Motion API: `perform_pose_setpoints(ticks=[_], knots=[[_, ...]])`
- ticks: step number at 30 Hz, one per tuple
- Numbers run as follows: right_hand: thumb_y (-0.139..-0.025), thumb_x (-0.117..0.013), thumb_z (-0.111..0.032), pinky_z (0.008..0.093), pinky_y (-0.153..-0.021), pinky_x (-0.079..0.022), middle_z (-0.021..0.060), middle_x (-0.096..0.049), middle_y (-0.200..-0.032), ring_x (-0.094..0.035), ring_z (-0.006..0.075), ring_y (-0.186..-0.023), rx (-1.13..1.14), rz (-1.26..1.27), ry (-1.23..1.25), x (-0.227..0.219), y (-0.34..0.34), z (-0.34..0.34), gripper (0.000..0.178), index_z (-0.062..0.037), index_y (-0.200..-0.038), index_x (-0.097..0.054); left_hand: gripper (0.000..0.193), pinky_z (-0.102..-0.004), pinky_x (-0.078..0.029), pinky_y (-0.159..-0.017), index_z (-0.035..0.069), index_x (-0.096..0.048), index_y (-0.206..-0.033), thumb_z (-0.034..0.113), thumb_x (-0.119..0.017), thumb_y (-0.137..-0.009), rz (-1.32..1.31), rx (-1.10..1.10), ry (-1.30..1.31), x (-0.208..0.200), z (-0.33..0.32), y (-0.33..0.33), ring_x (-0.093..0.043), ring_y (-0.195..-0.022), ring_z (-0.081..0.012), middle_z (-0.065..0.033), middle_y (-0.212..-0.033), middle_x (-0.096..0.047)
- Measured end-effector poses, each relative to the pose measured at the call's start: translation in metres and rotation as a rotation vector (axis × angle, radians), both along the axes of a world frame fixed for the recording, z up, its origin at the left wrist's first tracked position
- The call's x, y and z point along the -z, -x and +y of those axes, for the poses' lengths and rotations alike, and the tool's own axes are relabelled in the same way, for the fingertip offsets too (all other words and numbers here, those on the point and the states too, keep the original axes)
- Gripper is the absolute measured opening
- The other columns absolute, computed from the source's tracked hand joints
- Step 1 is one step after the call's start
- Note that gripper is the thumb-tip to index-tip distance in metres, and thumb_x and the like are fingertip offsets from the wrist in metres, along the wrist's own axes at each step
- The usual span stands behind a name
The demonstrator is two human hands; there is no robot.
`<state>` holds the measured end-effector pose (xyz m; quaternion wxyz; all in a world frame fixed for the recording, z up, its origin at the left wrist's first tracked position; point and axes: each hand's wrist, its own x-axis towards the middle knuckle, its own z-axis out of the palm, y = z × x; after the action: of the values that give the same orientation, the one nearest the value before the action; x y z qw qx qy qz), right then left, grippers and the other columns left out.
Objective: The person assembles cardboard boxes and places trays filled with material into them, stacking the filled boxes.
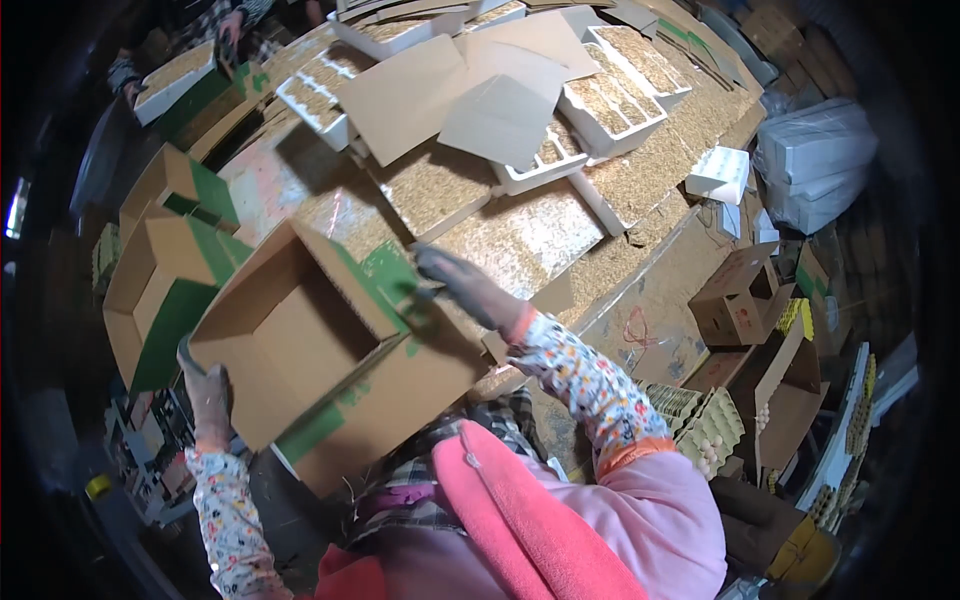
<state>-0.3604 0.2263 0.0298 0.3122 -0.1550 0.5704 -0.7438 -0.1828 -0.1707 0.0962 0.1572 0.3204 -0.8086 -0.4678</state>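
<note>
Box (320, 360), open, brown with green, at 8 o'clock; left hand (208, 395) grips its near flap, right hand (462, 285) holds far flap; egg trays (705, 425) at 4 o'clock.

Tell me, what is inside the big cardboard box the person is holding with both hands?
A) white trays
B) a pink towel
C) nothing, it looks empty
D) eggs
C: the open cardboard box, held by the left hand and right hand, shows only bare brown walls and floor inside.
</note>
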Motion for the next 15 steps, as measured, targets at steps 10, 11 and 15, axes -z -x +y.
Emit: perform_pose_setpoints(ticks=[10,11,15], knots=[[-0.077,-0.073,-0.025,0.0372,-0.111,-0.024,0.0289,-0.026,-0.142,-0.032,0.0342,-0.131,1.333,-0.395,-0.337,0.093,0.197,0.076,0.104,-0.0023,-0.145,0.003,0.065,-0.0271,-0.043,-0.087,0.005,-0.033,-0.132,-0.012,-0.043,-0.070,-0.251,0.080,0.238,0.004,-0.008,0.030,-0.055,-0.102,-0.0216,-0.0129,-0.116,-0.053],[-0.078,-0.073,-0.027,0.0374,-0.110,-0.024,0.0257,-0.027,-0.142,-0.033,0.0322,-0.131,1.351,-0.517,-0.036,0.080,0.194,0.072,0.100,-0.0017,-0.145,-0.003,0.062,-0.0265,-0.043,-0.087,0.005,-0.035,-0.130,-0.012,-0.044,-0.071,-0.153,0.035,0.181,0.014,-0.007,0.024,-0.055,-0.101,-0.0220,-0.0122,-0.115,-0.054],[-0.084,-0.059,-0.025,0.0412,-0.091,-0.047,0.0180,-0.048,-0.128,-0.053,0.0277,-0.112,0.734,-0.300,0.421,0.061,0.133,0.099,0.058,-0.0014,-0.132,-0.038,0.061,-0.0279,-0.046,-0.087,0.006,-0.037,-0.130,-0.010,-0.046,-0.072,-0.034,-0.005,0.182,0.008,0.015,0.018,-0.056,-0.101,-0.0212,-0.0116,-0.115,-0.054]])
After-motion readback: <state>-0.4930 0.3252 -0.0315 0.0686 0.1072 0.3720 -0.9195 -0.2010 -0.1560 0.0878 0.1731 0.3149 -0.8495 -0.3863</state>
